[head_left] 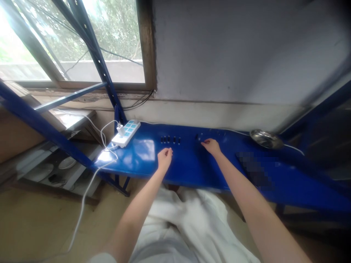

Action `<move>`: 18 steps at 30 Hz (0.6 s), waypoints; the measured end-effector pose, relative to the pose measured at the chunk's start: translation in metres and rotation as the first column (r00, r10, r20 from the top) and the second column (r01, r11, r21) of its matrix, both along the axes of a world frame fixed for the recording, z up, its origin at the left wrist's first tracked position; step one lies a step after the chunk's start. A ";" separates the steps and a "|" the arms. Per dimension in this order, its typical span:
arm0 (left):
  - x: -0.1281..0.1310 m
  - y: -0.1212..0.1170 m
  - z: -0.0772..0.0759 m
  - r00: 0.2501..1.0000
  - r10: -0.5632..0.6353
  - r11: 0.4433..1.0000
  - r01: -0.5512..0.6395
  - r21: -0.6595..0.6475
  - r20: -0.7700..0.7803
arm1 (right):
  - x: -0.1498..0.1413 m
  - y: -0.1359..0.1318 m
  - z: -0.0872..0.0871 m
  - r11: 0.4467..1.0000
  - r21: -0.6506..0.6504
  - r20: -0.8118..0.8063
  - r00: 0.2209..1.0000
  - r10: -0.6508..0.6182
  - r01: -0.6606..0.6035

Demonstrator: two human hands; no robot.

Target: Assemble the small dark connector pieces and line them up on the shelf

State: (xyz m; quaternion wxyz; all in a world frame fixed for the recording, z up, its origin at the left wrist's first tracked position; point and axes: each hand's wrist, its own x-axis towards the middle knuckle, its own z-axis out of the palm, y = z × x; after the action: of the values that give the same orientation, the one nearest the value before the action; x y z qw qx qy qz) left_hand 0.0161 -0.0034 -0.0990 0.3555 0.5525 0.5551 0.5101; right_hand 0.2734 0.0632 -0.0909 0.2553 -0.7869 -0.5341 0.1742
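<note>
The counter (189, 166) has a smooth, glossy finish like painted metal, with bright reflections toward eight o'clock. At nine o'clock the power strip (128, 132) looks like smooth plastic; at three, the round dish (265, 139) is shiny metal. The wall (233, 54) at one is matt, the garment (186, 215) at six wrinkled cloth. The cylinders (168, 139) are too small to tell their material.

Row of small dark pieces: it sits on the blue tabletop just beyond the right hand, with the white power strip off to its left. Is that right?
Not quite: in the head view, the row of small dark pieces sits just beyond the left hand, on the blue tabletop, with the white power strip off to its left.
</note>
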 end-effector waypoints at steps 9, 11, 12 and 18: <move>0.002 0.000 -0.003 0.992 -0.040 0.993 0.053 0.103 -0.119 | -0.008 0.032 -0.019 0.995 -0.067 0.076 0.994 -0.074 0.079; 0.003 0.000 -0.003 0.988 -0.051 0.990 0.070 0.125 -0.148 | -0.011 0.039 -0.020 0.995 -0.069 0.094 0.993 -0.068 0.075; 0.003 0.000 -0.003 0.986 -0.055 0.989 0.076 0.129 -0.158 | -0.013 0.041 -0.020 0.995 -0.067 0.100 0.993 -0.066 0.073; 0.004 0.001 -0.004 0.987 -0.071 0.989 0.088 0.116 -0.142 | -0.026 0.044 -0.022 0.996 -0.002 0.153 0.984 -0.092 0.093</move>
State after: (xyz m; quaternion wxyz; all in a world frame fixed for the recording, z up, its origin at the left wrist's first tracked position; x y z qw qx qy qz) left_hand 0.0197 -0.0027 -0.1026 0.3022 0.6285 0.5237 0.4892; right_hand 0.2478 0.1074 -0.1126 0.2180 -0.8230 -0.5142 0.1039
